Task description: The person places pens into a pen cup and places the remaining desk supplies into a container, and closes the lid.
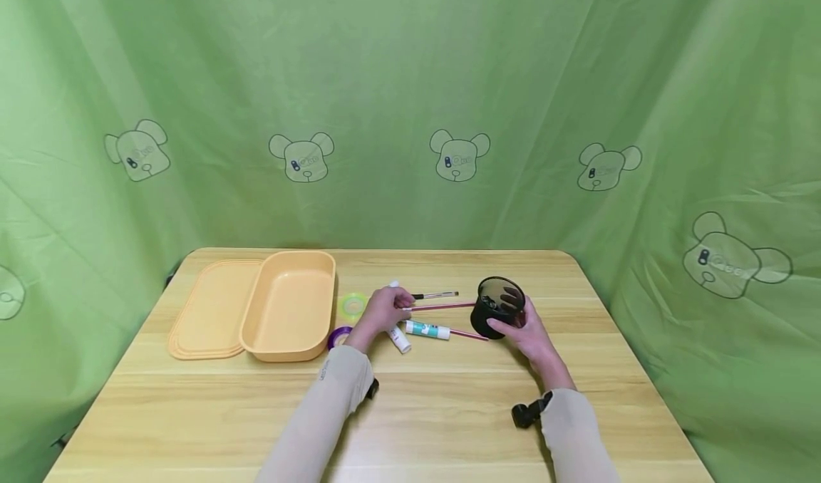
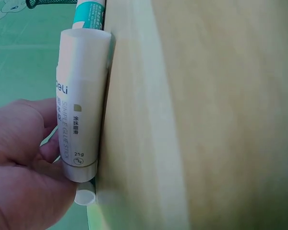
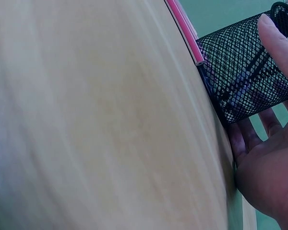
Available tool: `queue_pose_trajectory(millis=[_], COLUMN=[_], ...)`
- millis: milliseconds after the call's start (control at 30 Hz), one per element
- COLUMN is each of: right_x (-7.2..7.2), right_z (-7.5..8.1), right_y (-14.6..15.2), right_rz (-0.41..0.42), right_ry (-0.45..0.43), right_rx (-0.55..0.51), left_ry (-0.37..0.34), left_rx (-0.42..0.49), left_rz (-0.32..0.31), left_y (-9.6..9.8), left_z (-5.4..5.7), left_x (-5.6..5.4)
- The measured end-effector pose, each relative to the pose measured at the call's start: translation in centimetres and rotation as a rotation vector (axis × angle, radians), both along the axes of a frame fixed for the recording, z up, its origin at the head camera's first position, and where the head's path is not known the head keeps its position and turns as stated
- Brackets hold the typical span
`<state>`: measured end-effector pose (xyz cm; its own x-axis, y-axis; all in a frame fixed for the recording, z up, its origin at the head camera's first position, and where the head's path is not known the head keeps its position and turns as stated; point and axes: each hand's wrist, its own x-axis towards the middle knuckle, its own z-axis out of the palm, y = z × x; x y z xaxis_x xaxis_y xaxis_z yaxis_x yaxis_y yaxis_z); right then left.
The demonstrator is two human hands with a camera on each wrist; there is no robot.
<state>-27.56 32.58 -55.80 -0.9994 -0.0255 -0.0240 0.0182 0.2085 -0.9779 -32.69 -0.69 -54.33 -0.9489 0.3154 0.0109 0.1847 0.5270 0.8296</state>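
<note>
My right hand (image 1: 527, 332) holds a black mesh pen holder (image 3: 249, 67), tilted, with the thumb on its near side and the fingers behind it. My left hand (image 1: 383, 310) pinches the left end of a pink pencil (image 1: 442, 306), its fingertips partly hidden. In the left wrist view a white glue stick (image 2: 84, 105) lies in front of that hand and covers some fingers. Close by are a turquoise-and-white glue stick (image 1: 427, 330), a second pencil (image 1: 470, 336) running out from under it, and a thin paintbrush (image 1: 441, 295).
Left of the left hand lie a green-yellow tape roll (image 1: 353, 305) and a purple tape roll (image 1: 337, 338), the latter against an orange plastic box (image 1: 288, 312). The box's lid (image 1: 208, 315) is flat on the wooden table (image 1: 449, 419) beside it. A green curtain (image 1: 385, 77) surrounds the table.
</note>
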Motion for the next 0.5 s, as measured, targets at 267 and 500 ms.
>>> queue_pose_trajectory(millis=[267, 500], right_x=[0.09, 0.08], right_z=[0.14, 0.10], right_y=[-0.07, -0.08], right_rz=[-0.007, -0.007], right_ry=[-0.005, -0.006], right_rx=[0.017, 0.014], left_ry=[0.030, 0.033], left_rx=[-0.025, -0.027], left_rz=[-0.008, -0.011], left_y=[-0.04, -0.04], left_z=[-0.29, -0.47], left_x=[-0.47, -0.65])
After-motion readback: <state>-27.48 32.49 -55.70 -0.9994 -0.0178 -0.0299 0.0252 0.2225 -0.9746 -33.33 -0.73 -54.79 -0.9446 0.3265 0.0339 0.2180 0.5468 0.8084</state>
